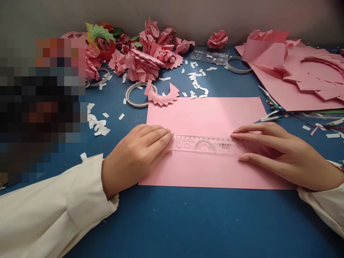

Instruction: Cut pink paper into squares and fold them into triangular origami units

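Observation:
A clear plastic ruler with a protractor arc lies flat across a pink sheet of paper. My left hand holds the ruler's left end, its fingers close together and partly covering the scale. At the other end, my right hand holds the ruler between fingertips along the upper edge and the thumb at the lower edge. Both ends of the ruler are partly hidden by my hands. A curved strip of folded pink paper rests over the sheet's top left corner.
Folded pink paper flowers are heaped at the back. Tape rolls, a clear plastic case and white scraps lie on the blue table. Scissors sit by the sheet's right edge, near stacked pink paper. The left side is blurred out.

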Demonstrator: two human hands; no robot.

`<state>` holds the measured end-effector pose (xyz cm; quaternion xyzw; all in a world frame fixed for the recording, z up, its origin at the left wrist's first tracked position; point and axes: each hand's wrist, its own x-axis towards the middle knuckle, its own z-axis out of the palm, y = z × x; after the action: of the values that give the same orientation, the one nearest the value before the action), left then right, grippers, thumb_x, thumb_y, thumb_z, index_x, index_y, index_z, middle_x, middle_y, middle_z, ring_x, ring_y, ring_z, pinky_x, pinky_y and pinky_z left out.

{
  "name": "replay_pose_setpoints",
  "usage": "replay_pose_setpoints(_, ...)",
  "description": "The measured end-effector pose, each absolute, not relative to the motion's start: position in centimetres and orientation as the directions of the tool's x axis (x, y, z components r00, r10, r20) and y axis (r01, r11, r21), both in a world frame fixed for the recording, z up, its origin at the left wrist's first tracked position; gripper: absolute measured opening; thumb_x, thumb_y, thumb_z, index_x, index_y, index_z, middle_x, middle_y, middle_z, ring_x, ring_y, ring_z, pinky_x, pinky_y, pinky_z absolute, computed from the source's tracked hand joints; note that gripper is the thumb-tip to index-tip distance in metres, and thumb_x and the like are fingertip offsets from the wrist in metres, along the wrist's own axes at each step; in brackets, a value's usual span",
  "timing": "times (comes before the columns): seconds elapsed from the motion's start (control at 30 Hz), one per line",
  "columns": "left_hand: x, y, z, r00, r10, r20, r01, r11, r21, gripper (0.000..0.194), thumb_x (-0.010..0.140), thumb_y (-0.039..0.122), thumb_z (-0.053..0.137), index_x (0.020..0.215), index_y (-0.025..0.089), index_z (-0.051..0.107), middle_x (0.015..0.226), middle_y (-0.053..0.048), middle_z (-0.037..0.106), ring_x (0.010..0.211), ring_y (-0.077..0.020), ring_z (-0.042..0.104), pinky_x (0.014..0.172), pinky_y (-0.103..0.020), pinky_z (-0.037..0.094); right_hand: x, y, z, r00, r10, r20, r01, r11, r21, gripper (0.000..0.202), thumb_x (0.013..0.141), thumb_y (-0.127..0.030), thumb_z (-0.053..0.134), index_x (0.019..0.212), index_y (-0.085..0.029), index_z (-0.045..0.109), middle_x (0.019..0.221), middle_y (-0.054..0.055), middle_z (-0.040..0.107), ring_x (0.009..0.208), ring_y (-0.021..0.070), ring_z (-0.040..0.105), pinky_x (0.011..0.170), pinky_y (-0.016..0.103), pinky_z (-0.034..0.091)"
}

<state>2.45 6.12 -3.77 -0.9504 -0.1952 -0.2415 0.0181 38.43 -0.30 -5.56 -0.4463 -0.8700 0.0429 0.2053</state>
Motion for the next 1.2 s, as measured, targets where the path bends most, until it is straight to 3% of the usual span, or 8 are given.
replay_pose_setpoints(0.13,2.3,6.3,-3.6,0.822,0.384,0.42,0.385,-0.919,0.087,0.021,0.106,0.007,0.056,0.122,0.008,0.069,0.116,-0.013,0.079,0.107,-0.0269,0.075,0.096,-0.041,0.056,38.7,-0.6,-5.9,-0.501,0.802,0.326,0.768,0.585,-0.26,0.031,0.109,-0.045,0.054,0.137,-0.034,0.059,0.13,0.005,0.064,0.116,0.0198,0.066,0.098,0.033,0.055)
replay_pose_setpoints(0.27,2.3,6.4,-3.7,0.818,0.387,0.426,0.381,-0.919,0.102,0.02,0.105,0.007,0.057,0.121,0.005,0.069,0.113,-0.014,0.078,0.105,-0.0271,0.074,0.095,-0.041,0.055,38.8,-0.7,-6.0,-0.486,0.81,0.329,0.789,0.568,-0.234,0.036,0.108,-0.039,0.055,0.144,-0.038,0.058,0.136,0.007,0.062,0.115,0.0256,0.064,0.097,0.043,0.053)
replay_pose_setpoints(0.53,2.5,6.6,-3.6,0.808,0.408,0.424,0.414,-0.906,0.083,0.021,0.107,0.012,0.056,0.118,0.001,0.069,0.116,-0.02,0.076,0.108,-0.0292,0.073,0.093,-0.04,0.056,39.1,-0.4,-6.0,-0.521,0.797,0.307,0.782,0.59,-0.203,0.053,0.109,-0.033,0.05,0.159,-0.049,0.041,0.145,0.006,0.06,0.12,0.0302,0.062,0.093,0.05,0.049)
replay_pose_setpoints(0.9,2.3,6.0,-2.8,0.863,0.345,0.369,0.39,-0.919,-0.052,0.023,0.109,0.015,0.053,0.116,0.002,0.07,0.115,-0.018,0.078,0.105,-0.0297,0.075,0.087,-0.042,0.062,39.7,-0.4,-6.1,-0.564,0.773,0.29,0.765,0.621,-0.168,0.043,0.108,-0.031,0.05,0.15,-0.042,0.054,0.149,0.01,0.06,0.129,0.0337,0.061,0.094,0.054,0.049)
replay_pose_setpoints(1.2,2.2,5.7,-1.7,0.942,0.138,0.307,0.217,-0.946,-0.24,0.022,0.107,0.006,0.054,0.102,-0.002,0.073,0.107,-0.022,0.08,0.093,-0.0317,0.079,0.076,-0.042,0.064,39.9,-0.4,-5.1,-0.609,0.729,0.313,0.731,0.669,-0.134,0.052,0.106,-0.03,0.053,0.156,-0.043,0.05,0.143,0.009,0.066,0.123,0.0307,0.067,0.1,0.049,0.054)
